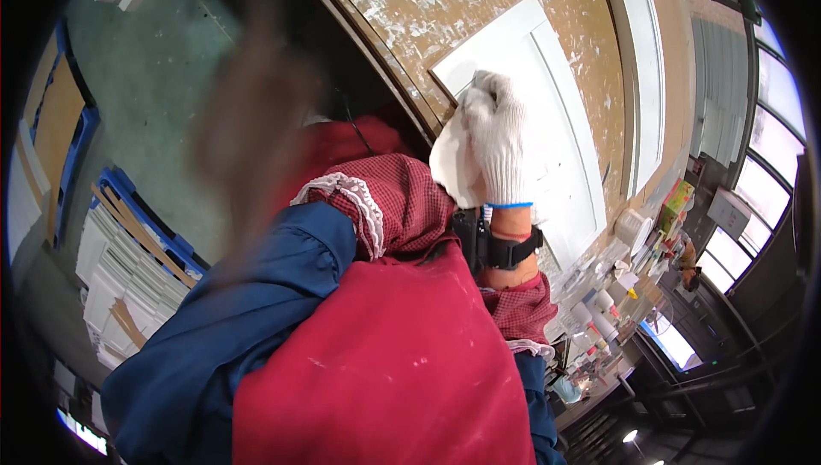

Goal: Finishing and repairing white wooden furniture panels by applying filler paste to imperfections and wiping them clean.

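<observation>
Red apron (385,371) fills my view below the white panel (547,140). My gloved right hand (496,144) presses a white pad (449,166) flat against that panel's near edge; my left hand (252,123) is blurred, grip unclear.

White knit glove (496,136), white door panel (547,123), red checked sleeve (402,200), red apron (385,379), blue jacket (222,337).
</observation>
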Motion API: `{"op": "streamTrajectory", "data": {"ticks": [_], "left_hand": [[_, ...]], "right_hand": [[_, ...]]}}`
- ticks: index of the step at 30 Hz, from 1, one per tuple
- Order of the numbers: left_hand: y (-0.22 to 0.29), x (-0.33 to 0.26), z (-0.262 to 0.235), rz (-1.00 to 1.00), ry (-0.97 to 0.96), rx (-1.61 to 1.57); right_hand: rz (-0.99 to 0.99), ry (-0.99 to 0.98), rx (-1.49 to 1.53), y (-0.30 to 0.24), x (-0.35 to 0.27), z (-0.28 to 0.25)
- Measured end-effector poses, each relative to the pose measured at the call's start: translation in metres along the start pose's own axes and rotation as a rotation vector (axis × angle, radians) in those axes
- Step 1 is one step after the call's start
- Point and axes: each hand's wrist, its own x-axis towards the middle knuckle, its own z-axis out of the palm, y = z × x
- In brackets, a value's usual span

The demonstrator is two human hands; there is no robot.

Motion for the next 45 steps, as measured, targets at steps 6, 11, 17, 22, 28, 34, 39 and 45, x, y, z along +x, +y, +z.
{"op": "streamTrajectory", "data": {"ticks": [6,11,17,22,28,34,39,45], "left_hand": [[-0.004,0.000,-0.018,0.225,0.000,0.560],[0.008,-0.004,-0.010,0.408,0.075,0.952],[-0.011,-0.007,-0.021,0.151,0.025,0.402],[0.058,0.003,0.054,-0.458,0.472,1.207],[0.012,0.001,-0.011,0.529,0.066,0.749],[0.023,0.006,0.038,0.132,0.744,1.152],[-0.057,0.033,-0.013,0.294,0.759,0.654],[-0.027,0.028,-0.035,0.145,0.528,0.721]], "right_hand": [[-0.046,0.072,-0.187,0.000,0.006,0.001],[-0.011,0.026,-0.200,-0.020,0.004,-0.007],[-0.045,0.044,-0.228,-0.023,0.005,-0.005],[-0.035,0.043,-0.204,-0.019,0.010,-0.012],[-0.168,0.014,-0.281,-0.011,-0.004,-0.006],[-0.049,-0.074,0.036,-0.033,0.009,-0.017],[-0.361,-0.097,-0.108,-0.040,0.011,0.005],[-0.516,0.005,-0.383,-0.036,0.018,0.019]]}}
